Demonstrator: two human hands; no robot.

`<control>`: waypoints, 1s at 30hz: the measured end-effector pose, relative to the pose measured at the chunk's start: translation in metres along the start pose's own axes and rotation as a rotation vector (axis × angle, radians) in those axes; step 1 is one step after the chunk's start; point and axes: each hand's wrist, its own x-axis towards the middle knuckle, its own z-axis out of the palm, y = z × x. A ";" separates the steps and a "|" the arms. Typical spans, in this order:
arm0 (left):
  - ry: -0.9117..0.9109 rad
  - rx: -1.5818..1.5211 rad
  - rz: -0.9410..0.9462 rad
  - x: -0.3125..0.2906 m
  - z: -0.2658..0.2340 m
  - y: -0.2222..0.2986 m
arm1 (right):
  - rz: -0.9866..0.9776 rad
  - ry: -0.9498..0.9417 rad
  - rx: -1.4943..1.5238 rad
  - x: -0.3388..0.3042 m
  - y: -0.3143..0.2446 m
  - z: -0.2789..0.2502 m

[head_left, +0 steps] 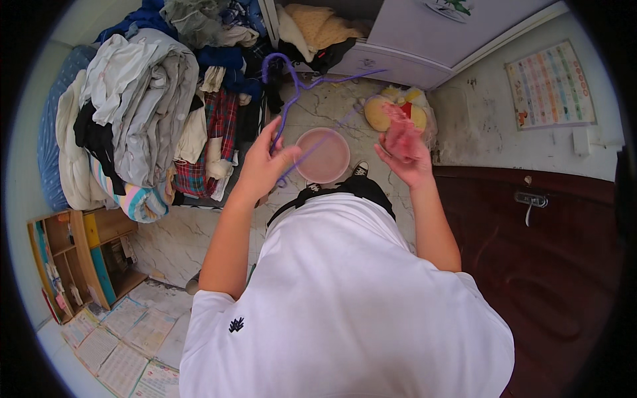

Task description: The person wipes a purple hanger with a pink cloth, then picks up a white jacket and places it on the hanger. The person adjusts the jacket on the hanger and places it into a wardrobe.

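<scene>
My left hand [262,166] is raised in front of me, with its fingers and thumb closed on a purple clothes hanger [298,85]. The hook curves up at the far left end, and one arm of the hanger stretches right. Level with it on the right is my right hand [415,169], held up beside a yellow and red bundle on the floor. A reddish-pink smear covers its fingers. Whether that is a thin cloth or only fingers blurred by motion I cannot make out. Between the hands, lower down, a round pink basin [348,159] stands on the floor before my shoes.
Piled clothes [142,99] fill the left side, above a wooden shelf unit [83,245]. A pale cabinet [424,33] is at the far side. The yellow bundle [378,114] lies by the right wall. A dark red door [531,278] with a handle stands close on my right.
</scene>
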 end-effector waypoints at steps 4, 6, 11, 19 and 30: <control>0.028 -0.003 -0.033 0.009 0.009 -0.026 | -0.005 0.053 0.095 -0.001 -0.019 -0.006; 0.060 -0.038 -0.051 0.009 0.012 -0.031 | -0.013 0.105 0.010 -0.001 -0.020 -0.003; 0.169 -0.153 -0.020 0.010 0.033 -0.030 | 0.089 -0.080 0.095 0.001 0.012 0.073; 0.043 0.061 0.114 -0.021 0.058 -0.006 | 0.119 -0.158 0.203 0.012 0.044 0.126; 0.018 -0.023 0.212 -0.018 0.077 -0.044 | 0.140 -0.177 -0.160 0.025 0.061 0.139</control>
